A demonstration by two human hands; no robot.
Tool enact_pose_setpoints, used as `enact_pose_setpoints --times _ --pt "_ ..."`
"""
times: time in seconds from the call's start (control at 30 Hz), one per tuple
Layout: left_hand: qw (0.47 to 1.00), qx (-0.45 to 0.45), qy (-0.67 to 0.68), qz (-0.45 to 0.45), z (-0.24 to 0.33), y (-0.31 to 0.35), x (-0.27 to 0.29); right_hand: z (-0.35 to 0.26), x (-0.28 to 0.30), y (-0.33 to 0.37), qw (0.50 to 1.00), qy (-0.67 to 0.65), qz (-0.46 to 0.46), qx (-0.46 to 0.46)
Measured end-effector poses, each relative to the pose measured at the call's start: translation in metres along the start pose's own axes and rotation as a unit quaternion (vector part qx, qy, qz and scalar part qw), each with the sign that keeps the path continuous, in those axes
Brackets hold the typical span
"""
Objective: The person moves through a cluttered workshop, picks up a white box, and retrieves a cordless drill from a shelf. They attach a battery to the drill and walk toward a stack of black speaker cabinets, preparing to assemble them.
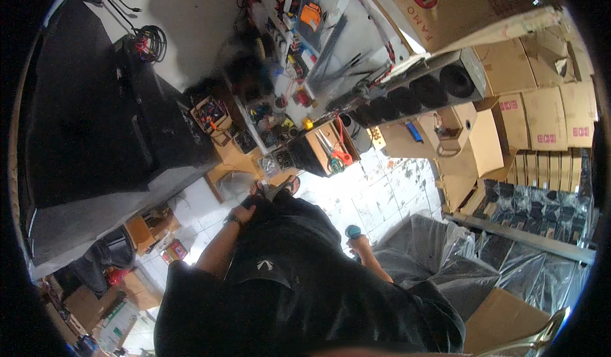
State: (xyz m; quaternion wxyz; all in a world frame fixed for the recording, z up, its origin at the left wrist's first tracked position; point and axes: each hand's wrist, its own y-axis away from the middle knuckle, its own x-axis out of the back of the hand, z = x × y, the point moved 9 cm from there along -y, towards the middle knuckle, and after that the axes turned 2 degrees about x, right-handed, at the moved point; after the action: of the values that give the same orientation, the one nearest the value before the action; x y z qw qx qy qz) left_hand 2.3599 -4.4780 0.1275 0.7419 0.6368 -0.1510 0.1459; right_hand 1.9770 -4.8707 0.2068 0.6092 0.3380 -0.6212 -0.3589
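Observation:
My right hand (361,244) is closed around a small handheld thing with a teal rounded end (353,231); its kind does not show clearly. It is held out to the right of my body, above the tiled floor. My left hand (244,212), with a dark band on the wrist, is at the left front of my dark clothing. Its fingers are small and partly lost against the black cloth, so whether it holds anything is unclear. Ahead of my sandalled feet (289,184) is an open box (318,142) with scissors and red-orange and green-handled tools.
A large black cabinet (83,140) fills the left. Ahead is a cluttered bench (261,118) with small parts and a long panel with round black speakers (426,93). Stacked cardboard boxes (541,118) stand at right, above plastic-wrapped goods (433,242). White tiles (375,198) show between.

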Motion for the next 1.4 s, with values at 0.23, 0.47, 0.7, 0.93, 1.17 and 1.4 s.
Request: enact_pose_setpoints --times 0.23,0.47,0.7,0.93,1.17,1.4 --pt "0.985 0.085 0.065 0.137 0.036 0.015 0.055 -0.1 0.078 -0.022 0.991 -0.097 0.016 0.096" --pt "0.993 0.073 0.092 0.0 0.048 -0.041 0.088 -0.12 0.074 -0.005 0.997 -0.069 0.021 0.037" --pt "0.959 -0.072 0.173 0.213 0.071 -0.178 0.263 -0.096 -0.002 0.054 0.992 0.101 -0.077 -0.026" --pt "0.928 -0.111 0.114 0.337 0.117 -0.351 0.478 -0.113 -0.052 0.152 0.984 -0.02 -0.124 -0.127" --pt "0.925 -0.024 0.112 0.362 0.179 -0.472 0.596 -0.12 -0.067 0.204 0.962 -0.015 -0.138 -0.236" --pt "0.937 -0.032 0.214 0.276 0.227 -0.454 0.615 -0.105 -0.086 0.182 0.982 0.077 -0.1 -0.138"
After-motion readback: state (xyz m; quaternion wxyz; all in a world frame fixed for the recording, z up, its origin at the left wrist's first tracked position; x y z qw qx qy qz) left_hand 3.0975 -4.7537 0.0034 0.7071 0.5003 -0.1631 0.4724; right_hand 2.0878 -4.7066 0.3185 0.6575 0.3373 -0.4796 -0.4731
